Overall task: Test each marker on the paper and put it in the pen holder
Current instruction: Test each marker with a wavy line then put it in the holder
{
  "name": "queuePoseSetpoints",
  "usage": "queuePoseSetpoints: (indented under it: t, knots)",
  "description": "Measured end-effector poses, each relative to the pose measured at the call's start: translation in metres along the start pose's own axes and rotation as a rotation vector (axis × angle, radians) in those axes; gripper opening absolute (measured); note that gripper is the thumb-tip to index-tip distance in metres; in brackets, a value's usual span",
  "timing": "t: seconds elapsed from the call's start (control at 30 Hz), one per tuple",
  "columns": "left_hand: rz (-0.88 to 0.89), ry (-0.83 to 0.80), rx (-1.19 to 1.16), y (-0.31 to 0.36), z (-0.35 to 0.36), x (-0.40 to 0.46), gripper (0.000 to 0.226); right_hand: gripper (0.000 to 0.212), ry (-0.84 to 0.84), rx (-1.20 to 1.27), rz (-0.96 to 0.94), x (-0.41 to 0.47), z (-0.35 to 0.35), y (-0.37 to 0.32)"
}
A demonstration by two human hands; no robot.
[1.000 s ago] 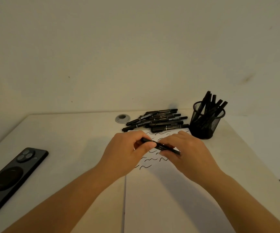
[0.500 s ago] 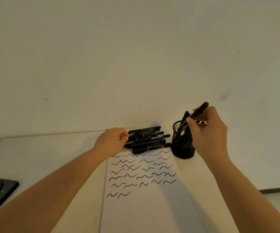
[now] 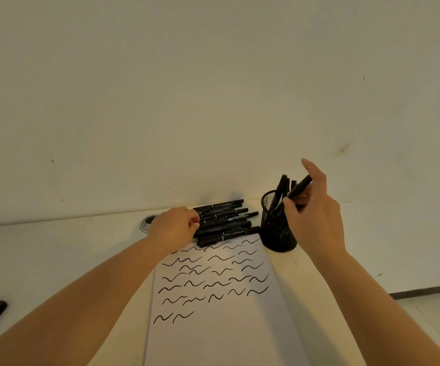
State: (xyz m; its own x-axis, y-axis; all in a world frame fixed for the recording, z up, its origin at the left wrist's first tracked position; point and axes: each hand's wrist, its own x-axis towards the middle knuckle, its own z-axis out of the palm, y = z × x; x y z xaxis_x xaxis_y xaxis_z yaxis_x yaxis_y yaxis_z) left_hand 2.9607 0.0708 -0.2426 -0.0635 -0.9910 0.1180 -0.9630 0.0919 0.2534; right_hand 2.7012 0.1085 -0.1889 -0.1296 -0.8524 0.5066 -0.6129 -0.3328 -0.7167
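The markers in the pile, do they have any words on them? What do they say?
"MARKER": white print on one marker in the pile by the left hand.
The other white print on the pile is too small and blurred to read.
The paper has only squiggles, no words.

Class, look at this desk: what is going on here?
A person is working through a pile of black markers. The right hand holds one marker slanted over the mesh pen holder, which already has several in it. The left hand grips the pile's near end. The paper carries rows of wavy test strokes.
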Motion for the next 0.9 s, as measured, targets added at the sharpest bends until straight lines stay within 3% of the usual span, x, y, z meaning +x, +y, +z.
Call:
queuePoseSetpoints:
  t: [0.23, 0.5, 0.63, 0.8, 0.9]
  knots:
    - [0.161, 0.064, -0.003, 0.003, 0.005, -0.003, 0.015, 0.052, -0.056, -0.144, -0.078, -0.005, 0.012, 0.011]
    - [0.141, 0.01, 0.062, 0.003, 0.005, -0.004, 0.023, 0.025, -0.099, -0.26, -0.121, -0.007, 0.016, 0.01]
    - [0.114, 0.003, 0.103, 0.008, 0.007, -0.004, 0.021, 0.025, -0.126, -0.311, -0.112, -0.007, 0.014, 0.005]
    - [0.044, 0.06, 0.008, 0.006, 0.003, -0.007, 0.018, 0.033, -0.071, -0.461, -0.19, -0.014, 0.009, -0.005]
    - [-0.012, 0.092, -0.08, 0.001, -0.007, -0.016, 0.018, 0.033, 0.094, -0.445, -0.272, -0.028, 0.006, -0.015]
